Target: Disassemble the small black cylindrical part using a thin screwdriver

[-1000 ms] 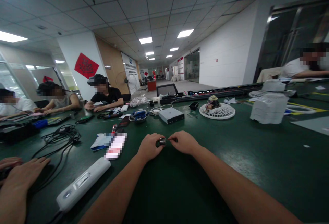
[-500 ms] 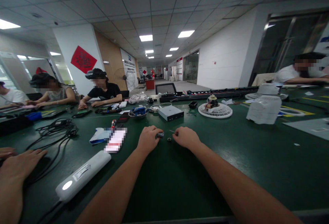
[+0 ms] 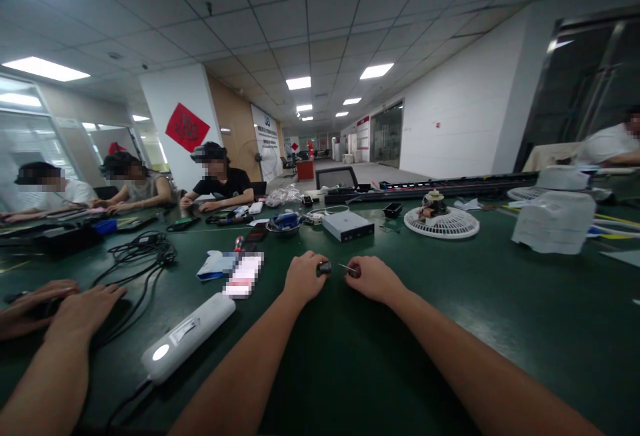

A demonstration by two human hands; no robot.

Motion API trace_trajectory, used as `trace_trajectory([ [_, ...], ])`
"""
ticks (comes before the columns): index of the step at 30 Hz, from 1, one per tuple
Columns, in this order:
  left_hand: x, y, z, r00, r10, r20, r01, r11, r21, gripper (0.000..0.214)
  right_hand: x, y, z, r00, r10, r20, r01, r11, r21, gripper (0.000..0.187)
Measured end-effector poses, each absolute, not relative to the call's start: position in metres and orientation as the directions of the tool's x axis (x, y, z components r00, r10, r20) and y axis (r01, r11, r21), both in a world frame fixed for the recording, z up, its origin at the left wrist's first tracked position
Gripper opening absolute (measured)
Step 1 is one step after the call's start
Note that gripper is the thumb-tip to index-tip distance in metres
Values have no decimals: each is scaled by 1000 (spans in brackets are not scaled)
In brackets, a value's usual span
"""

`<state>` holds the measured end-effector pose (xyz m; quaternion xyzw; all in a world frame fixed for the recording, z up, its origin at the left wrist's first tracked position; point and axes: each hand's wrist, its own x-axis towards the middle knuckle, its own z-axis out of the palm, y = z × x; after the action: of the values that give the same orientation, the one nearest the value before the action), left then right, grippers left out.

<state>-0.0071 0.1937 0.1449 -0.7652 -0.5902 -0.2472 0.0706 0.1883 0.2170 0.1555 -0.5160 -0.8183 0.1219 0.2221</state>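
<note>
My left hand (image 3: 304, 277) is closed around a small dark cylindrical part (image 3: 324, 267), its end pointing right toward the other hand. Opposite it, my right hand (image 3: 376, 279) pinches a small dark part with a thin metal shaft (image 3: 346, 266) that juts out to the left. The fingers cover most of this part, so its full shape is hidden. A narrow gap separates the two parts. Both hands are low over the green table (image 3: 350, 356). Just beyond them lies a grey optical disc drive (image 3: 347, 226).
A white power strip (image 3: 190, 336), a phone (image 3: 244, 275) and coiled black cables (image 3: 143, 256) lie to the left, near another person's hands (image 3: 80, 309). A white fan grille (image 3: 443, 223) and a white plastic housing (image 3: 555, 223) stand right. More people sit across the table.
The small round part that lay on the table between my hands is gone from there; a dark part now shows in my right fingers. My view has turned slightly left.
</note>
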Motion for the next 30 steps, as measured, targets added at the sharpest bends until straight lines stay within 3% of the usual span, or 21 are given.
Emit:
trace_trajectory([
  [6,-3,193,146,266,846,462,914,-373,157,27,190,220,153,-381,866,323,652,500,-570,21],
  [11,2,189,149,310,846,433,895,-413,167,28,189,220,153,-392,851,349,651,525,-549,12],
  [30,3,182,156,499,767,403,783,-598,168,27,194,222,154,-396,850,346,618,526,-584,16],
])
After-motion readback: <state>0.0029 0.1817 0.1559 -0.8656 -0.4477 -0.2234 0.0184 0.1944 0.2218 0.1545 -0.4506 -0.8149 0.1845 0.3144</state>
